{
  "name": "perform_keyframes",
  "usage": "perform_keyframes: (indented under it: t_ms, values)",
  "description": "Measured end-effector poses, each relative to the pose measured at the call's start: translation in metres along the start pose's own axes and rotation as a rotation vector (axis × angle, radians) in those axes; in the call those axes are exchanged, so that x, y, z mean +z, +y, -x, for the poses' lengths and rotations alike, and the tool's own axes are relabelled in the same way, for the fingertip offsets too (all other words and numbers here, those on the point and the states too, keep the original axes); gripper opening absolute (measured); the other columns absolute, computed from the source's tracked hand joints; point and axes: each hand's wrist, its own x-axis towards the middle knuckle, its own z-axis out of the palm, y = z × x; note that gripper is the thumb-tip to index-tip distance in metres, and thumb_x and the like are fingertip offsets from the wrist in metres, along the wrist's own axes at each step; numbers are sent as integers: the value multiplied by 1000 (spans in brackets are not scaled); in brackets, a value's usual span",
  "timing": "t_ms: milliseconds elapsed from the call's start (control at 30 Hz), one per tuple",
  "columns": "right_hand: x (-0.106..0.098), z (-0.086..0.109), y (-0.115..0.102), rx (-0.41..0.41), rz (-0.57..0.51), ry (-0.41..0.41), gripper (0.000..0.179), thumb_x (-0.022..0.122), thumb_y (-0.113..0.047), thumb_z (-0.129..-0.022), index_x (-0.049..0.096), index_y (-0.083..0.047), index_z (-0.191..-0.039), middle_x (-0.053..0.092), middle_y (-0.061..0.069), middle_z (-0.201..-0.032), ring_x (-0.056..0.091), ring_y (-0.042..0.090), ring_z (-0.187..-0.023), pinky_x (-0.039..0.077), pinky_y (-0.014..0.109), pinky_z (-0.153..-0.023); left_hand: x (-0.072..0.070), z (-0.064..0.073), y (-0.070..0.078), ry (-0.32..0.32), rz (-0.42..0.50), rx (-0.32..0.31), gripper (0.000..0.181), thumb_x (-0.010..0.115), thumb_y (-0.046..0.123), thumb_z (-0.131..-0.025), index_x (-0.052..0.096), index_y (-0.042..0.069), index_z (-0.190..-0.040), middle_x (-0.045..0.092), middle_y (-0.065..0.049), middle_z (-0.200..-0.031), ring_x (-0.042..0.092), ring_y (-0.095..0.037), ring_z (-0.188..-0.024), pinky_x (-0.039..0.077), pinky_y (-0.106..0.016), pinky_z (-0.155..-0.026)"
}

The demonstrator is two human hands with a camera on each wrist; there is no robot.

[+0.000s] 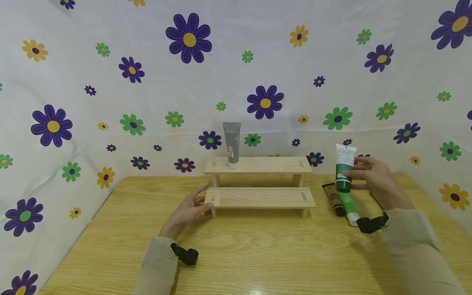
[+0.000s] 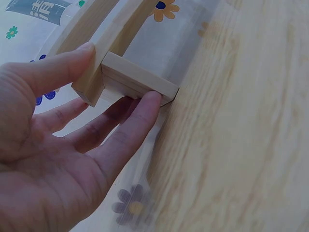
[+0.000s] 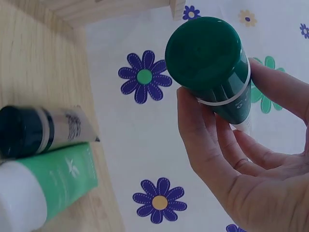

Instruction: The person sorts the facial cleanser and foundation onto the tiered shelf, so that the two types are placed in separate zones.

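A two-step wooden display rack stands on the table. My left hand holds the left end of its lower step; in the left wrist view the thumb lies against the step's board and the fingertips touch the leg below. My right hand grips a white and dark green squeeze tube upright, its green cap pointing down. It is raised above a bright green tube with a white cap and a brown tube with a black cap. A grey tube stands cap-down on the upper step.
The wood-grain table runs back to a white cloth printed with flowers, which hangs behind and at both sides. The brown and bright green tubes lie side by side right of the rack. A black wrist camera sits on each sleeve.
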Motion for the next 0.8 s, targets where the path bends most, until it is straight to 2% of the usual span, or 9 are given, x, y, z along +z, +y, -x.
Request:
perform_keyframes:
  t_ms: [133,267,500,567,700,800]
  values:
    - [5,-1,-5,-22,8,11,79,60,-21,-104,10,9,-158,27,34,-151,49,32,-119,59,32,-86,0,1,0,-3,-8,4,71,57,-1,-102,20,4,-162,43,-35,-146,57,-44,-122,54,-51,-95]
    - [8,-1,-9,-35,-5,6,80,60,-19,-104,7,9,-158,24,34,-152,49,30,-117,59,31,-86,1,1,1,1,-14,1,70,57,0,-102,20,4,-162,43,-34,-146,56,-45,-123,53,-51,-96]
    - [14,-6,-16,-35,-59,14,80,62,-13,-103,8,7,-159,27,32,-151,59,7,-95,59,32,-85,0,0,1,4,-1,-7,71,56,-2,-102,20,7,-162,43,-33,-146,57,-42,-121,54,-50,-96]
    - [16,-8,-18,-33,-63,15,81,62,-13,-102,7,5,-160,27,33,-152,59,10,-96,59,33,-86,0,0,1,-1,0,-4,71,56,-1,-102,19,6,-162,42,-34,-146,57,-43,-122,54,-51,-96]
    - [20,-10,-22,-27,-60,16,82,62,-13,-102,7,3,-161,24,34,-155,56,23,-108,59,33,-87,1,1,2,-4,1,-1,70,57,-1,-103,19,4,-162,41,-35,-147,55,-45,-123,53,-52,-96]
    - [23,-11,-25,-33,-62,15,81,62,-13,-102,8,2,-161,25,33,-155,56,24,-109,59,31,-86,1,2,2,-4,-1,-1,70,57,0,-103,19,3,-161,41,-35,-147,55,-45,-124,53,-53,-96]
